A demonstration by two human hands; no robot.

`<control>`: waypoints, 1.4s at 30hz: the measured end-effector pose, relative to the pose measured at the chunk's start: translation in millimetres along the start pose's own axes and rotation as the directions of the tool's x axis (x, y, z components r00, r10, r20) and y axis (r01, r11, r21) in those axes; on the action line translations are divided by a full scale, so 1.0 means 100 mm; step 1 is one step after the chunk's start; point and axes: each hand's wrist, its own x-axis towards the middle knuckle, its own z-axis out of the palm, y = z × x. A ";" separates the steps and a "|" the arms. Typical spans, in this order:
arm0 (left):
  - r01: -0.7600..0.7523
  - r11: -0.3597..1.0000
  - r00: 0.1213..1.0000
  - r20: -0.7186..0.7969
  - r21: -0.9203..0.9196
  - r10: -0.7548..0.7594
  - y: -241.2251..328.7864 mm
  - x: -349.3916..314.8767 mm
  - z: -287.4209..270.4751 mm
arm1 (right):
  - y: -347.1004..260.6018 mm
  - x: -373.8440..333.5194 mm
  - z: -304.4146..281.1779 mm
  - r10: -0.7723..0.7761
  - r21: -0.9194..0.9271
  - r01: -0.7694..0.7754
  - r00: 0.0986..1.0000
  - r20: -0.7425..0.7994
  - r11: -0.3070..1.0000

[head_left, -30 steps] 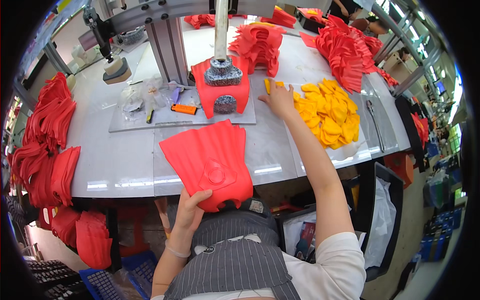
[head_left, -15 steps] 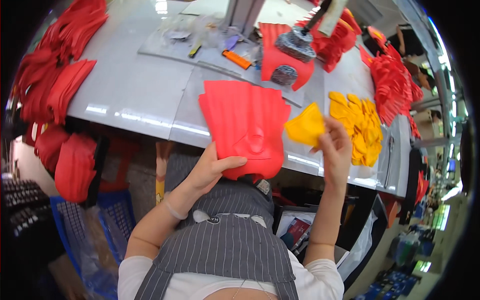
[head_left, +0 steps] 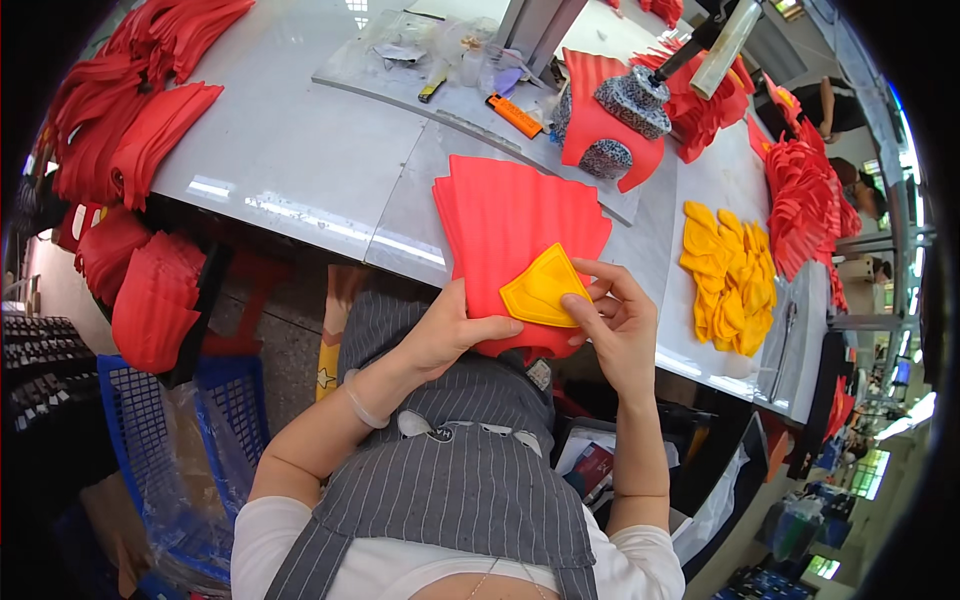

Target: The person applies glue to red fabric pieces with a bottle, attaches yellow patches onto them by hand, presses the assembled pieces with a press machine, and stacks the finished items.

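Note:
A red moulded, ribbed foam-like piece point(head_left: 520, 215) leans over the near table edge, with several layers fanned at its left side. My left hand point(head_left: 440, 332) grips its lower left edge, the thumb lying on top. Over its lower front lies a yellow shield-shaped piece point(head_left: 538, 288), slightly tilted. My right hand point(head_left: 622, 325) pinches the yellow piece at its right edge between thumb and fingers. The yellow piece covers the raised round detail of the red one. Whether the two are fixed together I cannot tell.
A pile of yellow pieces point(head_left: 728, 280) lies on the right of the table point(head_left: 290, 150). Red stacks point(head_left: 125, 120) stand at the left, more red pieces point(head_left: 805, 205) at the far right. A grey-padded press point(head_left: 632, 105) bears a red piece, near an orange-handled cutter point(head_left: 515, 115). A blue basket point(head_left: 150, 450) stands below.
My right hand has moved left, bringing the yellow piece from beside the red piece onto its lower front. The whole view has shifted slightly; my left hand keeps its grip.

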 end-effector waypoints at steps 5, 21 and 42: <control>-0.030 0.999 1.000 -0.002 -0.014 0.030 -0.02 0.02 -0.01 | -0.03 0.08 -0.06 0.009 -0.205 0.001 0.999 0.046 0.979; 0.030 0.997 0.999 -0.026 -0.069 -0.032 0.01 -0.14 0.24 | 0.19 -0.41 -0.02 -0.057 0.118 0.068 0.994 -0.096 0.991; -0.037 0.994 0.998 0.058 0.099 0.031 0.08 -0.07 0.44 | 0.15 -0.51 0.00 -0.088 0.506 0.135 0.989 -0.115 0.852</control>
